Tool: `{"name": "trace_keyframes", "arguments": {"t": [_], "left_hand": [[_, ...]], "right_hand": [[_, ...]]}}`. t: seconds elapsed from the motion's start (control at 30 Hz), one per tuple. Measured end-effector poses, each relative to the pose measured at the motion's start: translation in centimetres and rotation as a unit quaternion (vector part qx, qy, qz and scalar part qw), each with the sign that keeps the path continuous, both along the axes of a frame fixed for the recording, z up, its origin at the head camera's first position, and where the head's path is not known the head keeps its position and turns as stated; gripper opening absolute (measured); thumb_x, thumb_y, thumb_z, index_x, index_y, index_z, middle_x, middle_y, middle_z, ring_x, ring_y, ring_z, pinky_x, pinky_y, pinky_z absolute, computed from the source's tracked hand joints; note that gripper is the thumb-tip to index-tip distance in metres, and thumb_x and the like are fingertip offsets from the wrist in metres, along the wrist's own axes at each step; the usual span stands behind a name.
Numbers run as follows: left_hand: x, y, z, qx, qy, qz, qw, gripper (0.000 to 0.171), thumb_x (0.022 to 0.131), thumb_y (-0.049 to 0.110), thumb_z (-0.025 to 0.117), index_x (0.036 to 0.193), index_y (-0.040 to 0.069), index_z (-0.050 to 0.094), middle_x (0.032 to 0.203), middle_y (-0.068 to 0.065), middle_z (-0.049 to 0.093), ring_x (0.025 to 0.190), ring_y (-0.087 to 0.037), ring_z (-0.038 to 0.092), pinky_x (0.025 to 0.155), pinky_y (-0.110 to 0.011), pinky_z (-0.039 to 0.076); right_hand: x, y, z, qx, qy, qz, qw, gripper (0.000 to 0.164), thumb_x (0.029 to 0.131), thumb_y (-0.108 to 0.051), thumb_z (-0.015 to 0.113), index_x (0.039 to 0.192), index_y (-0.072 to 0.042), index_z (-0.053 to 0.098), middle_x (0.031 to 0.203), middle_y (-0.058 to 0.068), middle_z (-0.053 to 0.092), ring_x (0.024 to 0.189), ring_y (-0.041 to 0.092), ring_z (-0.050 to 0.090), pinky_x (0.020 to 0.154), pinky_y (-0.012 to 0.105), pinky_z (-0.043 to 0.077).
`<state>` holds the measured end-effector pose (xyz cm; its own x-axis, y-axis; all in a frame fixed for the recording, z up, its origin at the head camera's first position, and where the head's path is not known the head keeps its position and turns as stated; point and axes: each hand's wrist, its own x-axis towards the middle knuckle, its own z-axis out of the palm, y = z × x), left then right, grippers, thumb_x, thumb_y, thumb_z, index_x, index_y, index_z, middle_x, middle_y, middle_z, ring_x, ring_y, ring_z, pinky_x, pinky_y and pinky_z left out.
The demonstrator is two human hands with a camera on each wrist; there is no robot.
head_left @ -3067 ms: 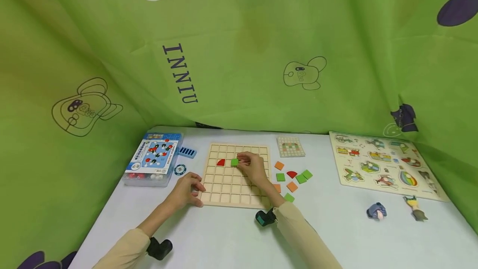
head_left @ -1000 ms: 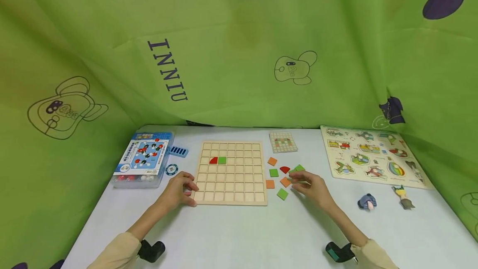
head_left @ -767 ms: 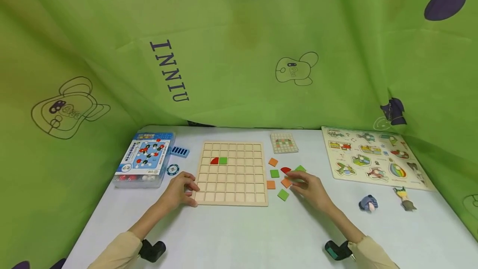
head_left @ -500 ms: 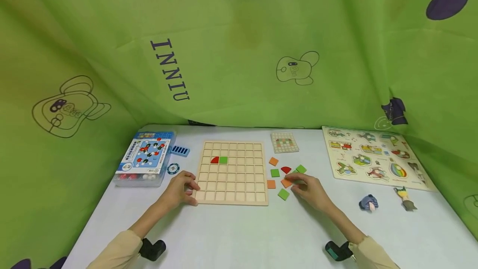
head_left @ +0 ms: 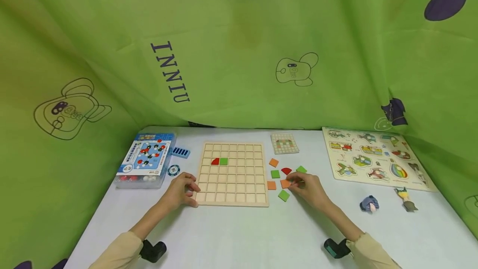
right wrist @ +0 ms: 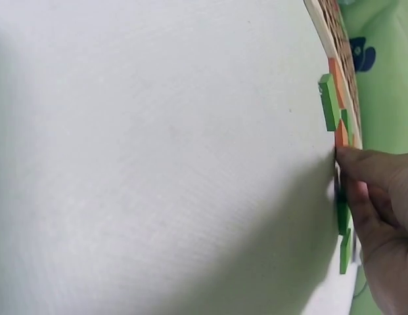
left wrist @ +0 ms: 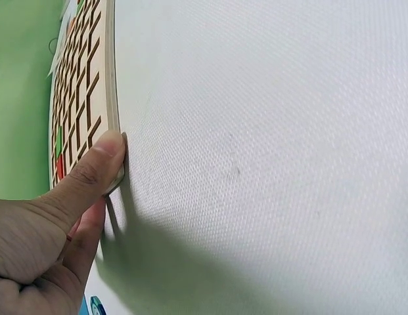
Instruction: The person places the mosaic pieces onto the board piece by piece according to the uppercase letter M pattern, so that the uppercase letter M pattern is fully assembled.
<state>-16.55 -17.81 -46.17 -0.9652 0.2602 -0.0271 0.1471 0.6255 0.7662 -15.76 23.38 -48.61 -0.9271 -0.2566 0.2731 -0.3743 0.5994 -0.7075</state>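
Observation:
A wooden grid board (head_left: 233, 181) lies flat on the table, with a red quarter-circle tile (head_left: 215, 161) and a green square tile (head_left: 223, 161) side by side in its cells. My left hand (head_left: 179, 190) holds the board's near left corner between thumb and fingers; the left wrist view shows the thumb (left wrist: 92, 167) against the rim. Right of the board, my right hand (head_left: 310, 190) pinches an orange square tile (head_left: 285, 184) at its right side, low at the table. Part of that tile is hidden by the fingertips.
Around the right hand lie loose tiles: a red quarter-circle (head_left: 286, 170), orange squares (head_left: 274, 162) and green squares (head_left: 284, 195). A pattern card (head_left: 284, 143) lies behind them. A molecule kit box (head_left: 145, 159) stands left; a picture puzzle board (head_left: 373, 159) and small figures (head_left: 369, 204) lie right.
The right hand let go of the green tile on the board, beside the red one, and moved right to the loose tiles. There the orange tile has turned slightly. The left hand stays at the corner.

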Motion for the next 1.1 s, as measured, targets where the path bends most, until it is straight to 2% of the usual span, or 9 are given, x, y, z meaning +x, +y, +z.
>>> {"name": "trace_keyframes", "arguments": {"t": [0.2, 0.4, 0.57, 0.73, 0.9, 1.1], "left_hand": [[0.1, 0.1, 0.1, -0.003, -0.005, 0.008, 1.0, 0.034, 0.051, -0.007, 0.089, 0.077, 0.0, 0.069, 0.112, -0.017, 0.055, 0.1, -0.031, 0.056, 0.073, -0.029, 0.055], [0.0, 0.2, 0.0, -0.002, -0.006, 0.011, 0.9999, 0.034, 0.05, -0.008, 0.089, 0.077, 0.001, 0.069, 0.112, -0.016, 0.054, 0.099, -0.029, 0.056, 0.073, -0.028, 0.055], [0.0, 0.1, -0.1, -0.003, -0.003, 0.012, 0.9999, 0.034, 0.049, -0.008, 0.089, 0.075, 0.001, 0.069, 0.111, -0.017, 0.055, 0.097, -0.029, 0.057, 0.072, -0.028, 0.055], [0.0, 0.1, -0.2, 0.005, -0.005, 0.015, 0.9999, 0.035, 0.048, -0.01, 0.089, 0.075, 0.0, 0.069, 0.11, -0.018, 0.055, 0.094, -0.029, 0.058, 0.069, -0.027, 0.055], [0.0, 0.1, 0.0, 0.005, -0.009, 0.018, 0.9998, 0.035, 0.048, -0.01, 0.089, 0.075, 0.0, 0.069, 0.11, -0.016, 0.055, 0.093, -0.027, 0.057, 0.068, -0.026, 0.055], [0.0, 0.1, 0.1, 0.011, -0.01, 0.012, 0.9998, 0.035, 0.048, -0.01, 0.089, 0.076, -0.002, 0.069, 0.11, -0.019, 0.054, 0.093, -0.028, 0.057, 0.069, -0.029, 0.055]], "right_hand": [[-0.1, 0.1, 0.4, -0.027, -0.038, -0.023, 0.999, 0.025, 0.074, 0.008, 0.075, 0.098, 0.005, 0.068, 0.092, 0.014, 0.069, 0.075, 0.014, 0.065, 0.069, 0.021, 0.055], [-0.2, 0.1, 1.1, -0.091, -0.088, -0.04, 0.991, 0.027, 0.076, 0.009, 0.074, 0.101, 0.008, 0.067, 0.098, 0.021, 0.068, 0.082, 0.024, 0.069, 0.073, 0.024, 0.055], [-0.5, -0.2, 1.6, -0.158, -0.135, -0.039, 0.977, 0.034, 0.078, 0.01, 0.071, 0.11, 0.014, 0.061, 0.106, 0.028, 0.065, 0.089, 0.031, 0.068, 0.077, 0.024, 0.054], [-1.1, -1.0, 1.5, -0.215, -0.176, -0.044, 0.96, 0.038, 0.081, 0.009, 0.07, 0.116, 0.015, 0.057, 0.112, 0.031, 0.061, 0.093, 0.024, 0.068, 0.079, 0.022, 0.053], [-2.0, -2.5, 1.1, -0.243, -0.184, -0.048, 0.951, 0.038, 0.081, 0.008, 0.07, 0.116, 0.016, 0.056, 0.113, 0.032, 0.061, 0.091, 0.016, 0.068, 0.08, 0.021, 0.053], [-3.3, -4.7, 1.0, -0.257, -0.178, -0.041, 0.949, 0.036, 0.081, 0.009, 0.069, 0.114, 0.017, 0.056, 0.109, 0.031, 0.062, 0.094, 0.026, 0.068, 0.078, 0.022, 0.054]]}}
